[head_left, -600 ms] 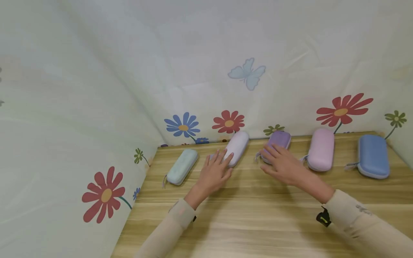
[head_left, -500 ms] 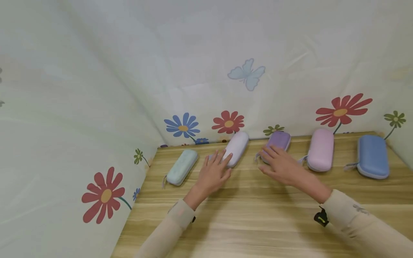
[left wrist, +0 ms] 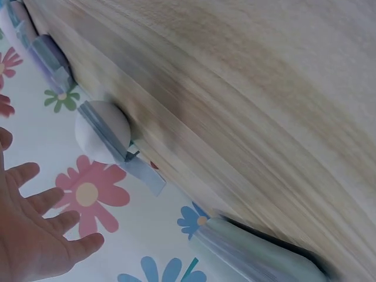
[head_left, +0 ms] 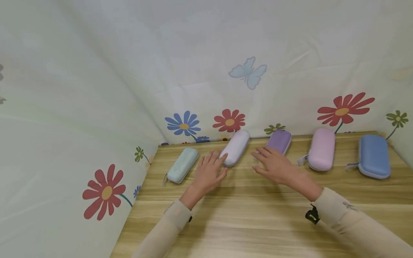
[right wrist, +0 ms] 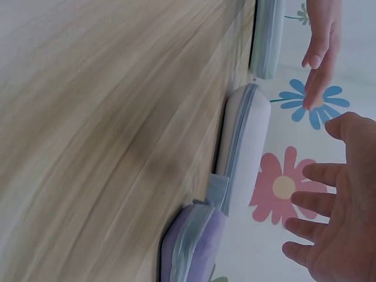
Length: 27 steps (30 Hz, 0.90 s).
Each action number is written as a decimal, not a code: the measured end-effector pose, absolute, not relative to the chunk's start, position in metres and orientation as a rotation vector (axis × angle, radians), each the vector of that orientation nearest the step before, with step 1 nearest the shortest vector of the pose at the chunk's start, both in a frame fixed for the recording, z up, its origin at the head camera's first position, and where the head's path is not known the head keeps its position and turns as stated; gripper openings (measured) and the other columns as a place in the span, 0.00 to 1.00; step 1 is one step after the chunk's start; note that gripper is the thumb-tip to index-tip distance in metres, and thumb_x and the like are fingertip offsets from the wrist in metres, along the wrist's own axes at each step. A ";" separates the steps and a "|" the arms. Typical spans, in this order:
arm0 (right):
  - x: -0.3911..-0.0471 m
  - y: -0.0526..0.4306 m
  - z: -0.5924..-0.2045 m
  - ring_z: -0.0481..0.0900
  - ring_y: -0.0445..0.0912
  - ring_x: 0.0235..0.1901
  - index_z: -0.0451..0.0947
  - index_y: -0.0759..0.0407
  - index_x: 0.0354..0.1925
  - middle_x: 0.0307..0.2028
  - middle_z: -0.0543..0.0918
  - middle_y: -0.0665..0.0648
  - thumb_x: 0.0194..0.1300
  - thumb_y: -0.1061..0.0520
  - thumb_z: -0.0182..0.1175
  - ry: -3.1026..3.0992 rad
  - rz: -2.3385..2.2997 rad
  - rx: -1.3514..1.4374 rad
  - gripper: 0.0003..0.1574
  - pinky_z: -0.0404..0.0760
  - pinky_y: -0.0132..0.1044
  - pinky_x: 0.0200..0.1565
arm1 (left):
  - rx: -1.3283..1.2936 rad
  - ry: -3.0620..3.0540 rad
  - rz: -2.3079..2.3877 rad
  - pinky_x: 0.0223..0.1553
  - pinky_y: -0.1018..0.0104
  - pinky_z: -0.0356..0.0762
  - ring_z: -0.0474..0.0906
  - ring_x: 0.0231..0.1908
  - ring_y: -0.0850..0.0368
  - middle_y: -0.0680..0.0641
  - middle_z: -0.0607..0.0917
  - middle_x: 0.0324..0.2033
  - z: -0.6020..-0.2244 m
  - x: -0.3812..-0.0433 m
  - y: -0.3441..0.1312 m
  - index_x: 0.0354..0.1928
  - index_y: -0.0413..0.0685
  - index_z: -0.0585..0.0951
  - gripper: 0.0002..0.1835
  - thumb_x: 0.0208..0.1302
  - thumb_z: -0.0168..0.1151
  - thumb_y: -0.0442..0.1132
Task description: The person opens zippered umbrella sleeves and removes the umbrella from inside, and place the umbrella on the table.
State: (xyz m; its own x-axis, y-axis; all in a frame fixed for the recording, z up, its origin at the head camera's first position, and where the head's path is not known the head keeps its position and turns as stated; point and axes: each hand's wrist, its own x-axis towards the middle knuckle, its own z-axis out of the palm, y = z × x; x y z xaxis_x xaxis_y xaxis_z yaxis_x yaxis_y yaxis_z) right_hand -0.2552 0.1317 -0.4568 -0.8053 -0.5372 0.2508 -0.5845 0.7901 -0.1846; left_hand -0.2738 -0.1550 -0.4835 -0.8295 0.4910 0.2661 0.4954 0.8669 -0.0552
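My left hand [head_left: 207,175] hovers above the table with fingers spread, between a mint-green zip case [head_left: 183,165] and a white zip case [head_left: 236,148]. In the head view its fingertips overlap the white case's near end, but the left wrist view shows the hand [left wrist: 35,232] apart from that case [left wrist: 103,132]. My right hand [head_left: 274,165] is held in the air with fingers extended, in front of a purple zip case [head_left: 280,141] whose near end it hides. In the right wrist view, nothing lies between the fingers of this hand [right wrist: 346,217].
Right of the purple case lie a pink zip case [head_left: 322,149] and a blue zip case [head_left: 374,156], also along the back edge of the wooden table [head_left: 251,222]. A white flowered sheet [head_left: 193,71] stands behind and to the left.
Both hands have shifted a little to the left, the right one more. More of the purple and white cases shows now. The cases keep their places on the table.
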 end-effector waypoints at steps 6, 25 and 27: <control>-0.257 0.124 -0.460 0.61 0.62 0.65 0.65 0.58 0.67 0.65 0.66 0.66 0.68 0.39 0.50 -2.806 0.394 0.900 0.37 0.59 0.55 0.64 | -0.725 -2.787 -0.043 0.65 0.40 0.52 0.49 0.71 0.48 0.53 0.58 0.71 -0.485 -0.273 -0.157 0.71 0.67 0.59 0.29 0.69 0.44 0.57; -0.258 0.103 -0.461 0.60 0.60 0.66 0.64 0.55 0.68 0.66 0.65 0.65 0.69 0.38 0.48 -2.810 0.431 0.934 0.37 0.58 0.53 0.65 | -0.636 -2.796 -0.079 0.63 0.37 0.53 0.54 0.70 0.46 0.50 0.63 0.69 -0.495 -0.268 -0.184 0.68 0.66 0.65 0.26 0.69 0.43 0.57; -0.260 0.101 -0.462 0.60 0.60 0.66 0.64 0.56 0.68 0.66 0.65 0.65 0.69 0.39 0.49 -2.794 0.437 0.951 0.37 0.59 0.54 0.65 | -0.622 -2.787 -0.076 0.62 0.37 0.55 0.55 0.69 0.45 0.50 0.64 0.69 -0.496 -0.268 -0.187 0.68 0.65 0.65 0.26 0.69 0.42 0.58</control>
State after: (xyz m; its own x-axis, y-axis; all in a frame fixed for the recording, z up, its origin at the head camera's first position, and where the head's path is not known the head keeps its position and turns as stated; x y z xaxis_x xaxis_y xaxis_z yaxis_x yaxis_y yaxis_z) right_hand -0.2598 0.1006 -0.4621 -0.7858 -0.5700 0.2399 -0.6160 0.7556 -0.2226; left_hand -0.2677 -0.1873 -0.4955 -0.8667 0.4087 0.2859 0.4236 0.9058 -0.0105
